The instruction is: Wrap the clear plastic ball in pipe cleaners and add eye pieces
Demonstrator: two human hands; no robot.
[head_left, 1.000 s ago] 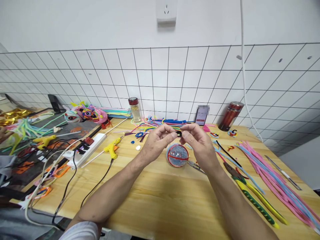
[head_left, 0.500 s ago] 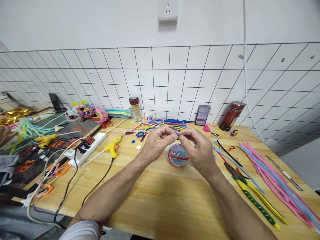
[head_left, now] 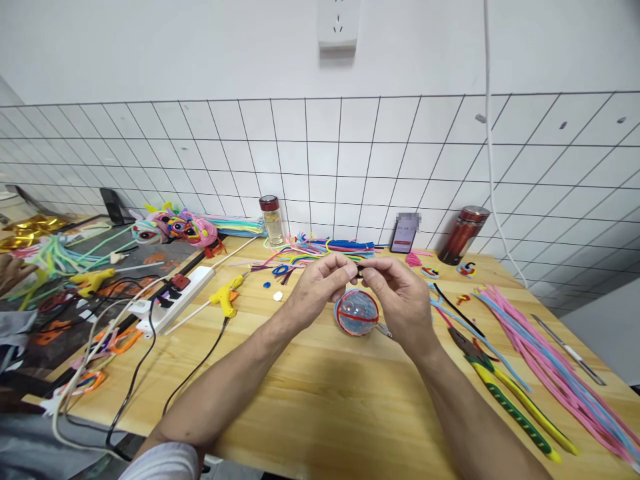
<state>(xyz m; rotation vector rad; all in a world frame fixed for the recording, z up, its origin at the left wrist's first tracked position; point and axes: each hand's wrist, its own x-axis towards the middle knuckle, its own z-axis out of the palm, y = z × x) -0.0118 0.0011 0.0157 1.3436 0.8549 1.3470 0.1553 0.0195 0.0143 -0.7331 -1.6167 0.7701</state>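
You're pinching a black piece (head_left: 359, 270), L hand (head_left: 316, 288) & R hand (head_left: 403, 299) closed on it — prob. for control. Clear ball (head_left: 357, 311) is sitting nearby.

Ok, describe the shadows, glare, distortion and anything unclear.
All in the head view: soft broad shadow on the wooden tabletop; bright glints on the clear red-banded dome; lines on the gridded wall slanting towards the sides; pixelated patch overlapping the smartphone; dark piece between left hand and right hand too small to identify.
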